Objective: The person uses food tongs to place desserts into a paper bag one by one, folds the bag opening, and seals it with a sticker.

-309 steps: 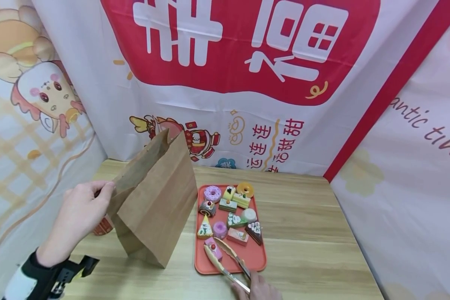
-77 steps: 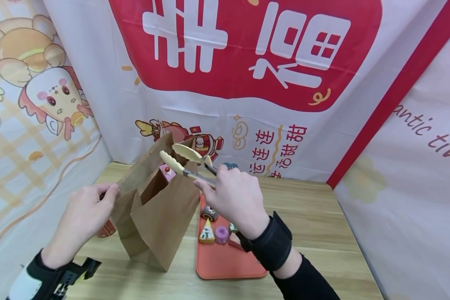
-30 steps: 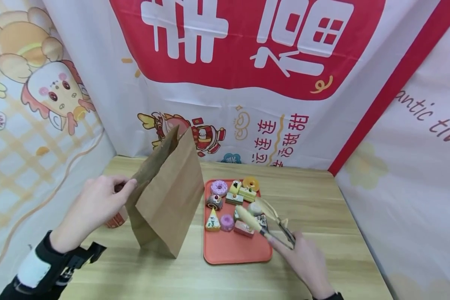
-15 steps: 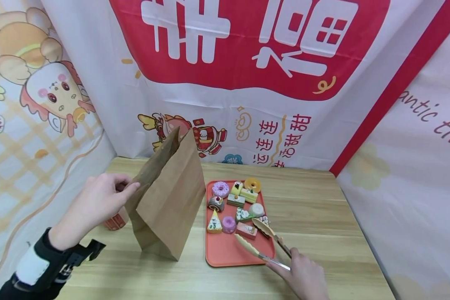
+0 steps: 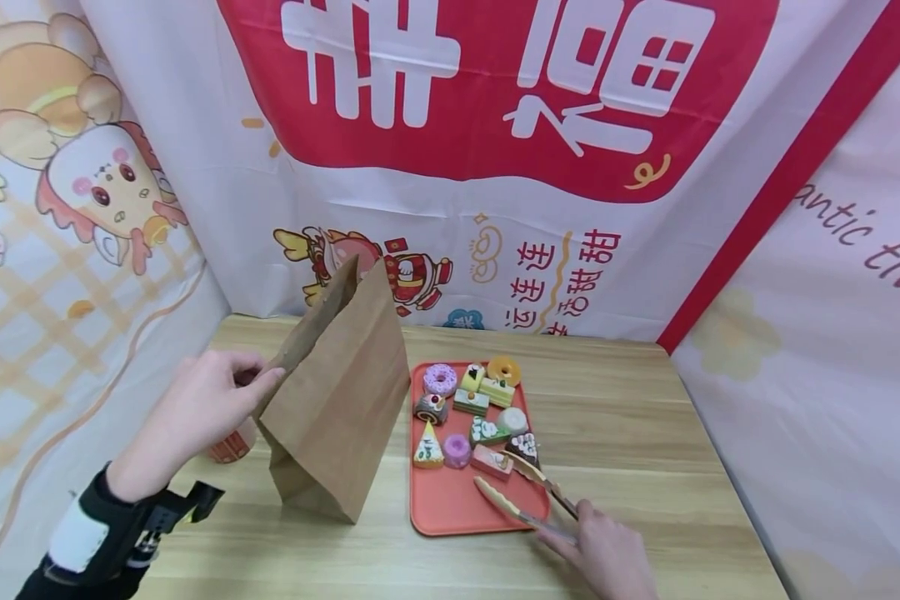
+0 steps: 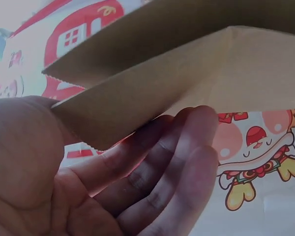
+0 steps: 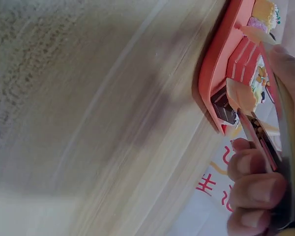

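Note:
My left hand [image 5: 206, 404] pinches the top edge of an upright brown paper bag [image 5: 345, 408]; in the left wrist view the bag's wall [image 6: 113, 110] runs between thumb and fingers. The bag's inside is hidden. My right hand [image 5: 607, 550] grips metal tongs with pale scalloped tips [image 5: 497, 497]. The tongs are spread low over the red tray [image 5: 442, 510], one tip on either side of a pink rectangular cake slice [image 5: 491, 461]. From the right wrist, the tips flank that layered pink slice [image 7: 243, 60]. A dark chocolate cake wedge [image 5: 525, 446] lies just beyond the far tip.
Behind the pink slice the tray holds several toy sweets, among them a purple donut [image 5: 440, 379], an orange donut [image 5: 503, 370], a roll cake [image 5: 431, 408] and a yellow wedge [image 5: 428, 447]. A red patterned container [image 5: 232, 446] stands partly hidden behind the left hand.
A pink cherry-topped cake from the tray's near left was let go into the bag. The right hand has since returned with the tongs to the tray, lowering them around the pink slice.

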Available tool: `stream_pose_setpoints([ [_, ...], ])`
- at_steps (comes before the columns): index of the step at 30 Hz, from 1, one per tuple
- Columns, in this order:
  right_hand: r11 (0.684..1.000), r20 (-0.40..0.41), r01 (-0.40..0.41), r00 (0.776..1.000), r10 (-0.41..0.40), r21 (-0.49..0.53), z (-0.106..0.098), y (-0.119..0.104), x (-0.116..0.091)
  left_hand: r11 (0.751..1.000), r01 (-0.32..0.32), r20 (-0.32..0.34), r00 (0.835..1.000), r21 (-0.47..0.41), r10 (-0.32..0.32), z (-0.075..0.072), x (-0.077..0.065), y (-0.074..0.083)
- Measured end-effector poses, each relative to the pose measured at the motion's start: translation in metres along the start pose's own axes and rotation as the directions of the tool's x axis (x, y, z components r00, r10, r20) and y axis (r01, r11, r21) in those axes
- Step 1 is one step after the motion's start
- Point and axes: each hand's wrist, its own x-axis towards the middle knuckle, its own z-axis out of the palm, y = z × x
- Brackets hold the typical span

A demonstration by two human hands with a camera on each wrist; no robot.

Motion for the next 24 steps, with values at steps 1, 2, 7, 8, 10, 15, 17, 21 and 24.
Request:
stream_pose_setpoints([
  [1, 1.0, 0.004, 0.005, 1.0, -0.005, 0.007, 0.001, 0.0, 0.0, 1.0, 0.005, 0.001, 1.0, -0.009, -0.005, 0.0, 0.0, 0.0],
  [2, 1.0, 0.009, 0.007, 1.0, -0.007, 0.013, 0.002, -0.001, 0.001, 1.0, 0.012, 0.001, 1.0, -0.019, -0.012, 0.0, -0.001, 0.0],
  [7, 1.0, 0.037, -0.003, 0.999, 0.003, 0.004, 0.006, -0.003, 0.001, 0.996, 0.06, -0.003, 0.998, -0.06, -0.06, 0.002, -0.003, 0.001],
  [8, 1.0, 0.036, -0.008, 0.999, 0.008, -0.001, 0.007, -0.003, 0.001, 0.995, 0.07, -0.009, 0.997, -0.066, -0.071, 0.002, -0.003, 0.002],
  [10, 1.0, 0.031, -0.015, 0.999, 0.015, -0.005, 0.009, -0.003, 0.001, 0.992, 0.097, -0.028, 0.995, -0.084, -0.099, 0.004, -0.005, 0.003],
  [15, 1.0, -0.029, -0.014, 0.999, 0.015, 0.02, 0.016, -0.005, 0.003, 0.963, 0.223, -0.06, 0.971, -0.149, -0.234, 0.007, -0.009, 0.008],
  [17, 0.999, -0.061, -0.019, 0.998, 0.021, 0.033, 0.017, -0.006, 0.003, 0.95, 0.261, -0.064, 0.959, -0.172, -0.275, 0.008, -0.01, 0.011],
  [21, 0.998, -0.09, -0.047, 0.995, 0.051, 0.045, 0.02, -0.007, 0.0, 0.93, 0.299, -0.076, 0.944, -0.216, -0.321, 0.013, -0.011, 0.018],
  [24, 0.996, -0.075, -0.069, 0.995, 0.072, 0.051, 0.022, -0.008, -0.001, 0.923, 0.311, -0.102, 0.935, -0.224, -0.34, 0.015, -0.013, 0.021],
])
